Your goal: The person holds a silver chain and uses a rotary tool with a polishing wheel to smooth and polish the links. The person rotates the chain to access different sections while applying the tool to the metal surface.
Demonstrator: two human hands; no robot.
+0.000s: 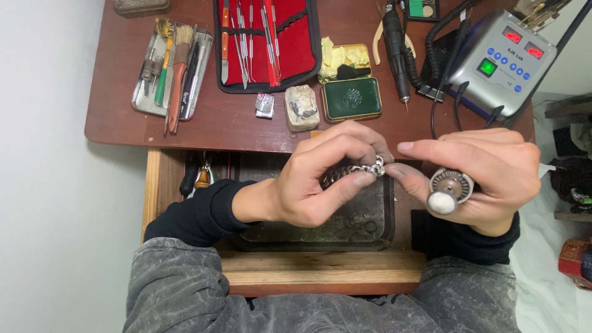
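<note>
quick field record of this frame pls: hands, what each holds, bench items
left hand: pinches a silver chain bracelet at its clasp end
right hand: fingertip on the clasp; grips a rotary handpiece, white felt tip toward the camera
bench: red-lined tool roll, metal tray of brushes, green tin, grey control unit with lit displays
below hands: dark tray in a wooden drawer

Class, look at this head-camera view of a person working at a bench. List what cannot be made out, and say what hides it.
- Metal chain piece: in the head view, mostly covered by the left hand fingers; its full shape is hidden.
- Rotary handpiece: its body is hidden inside the right hand; only the chuck and felt tip show.
- Control box: cut off by the top edge.
- Tray contents: too dark to tell.
</note>
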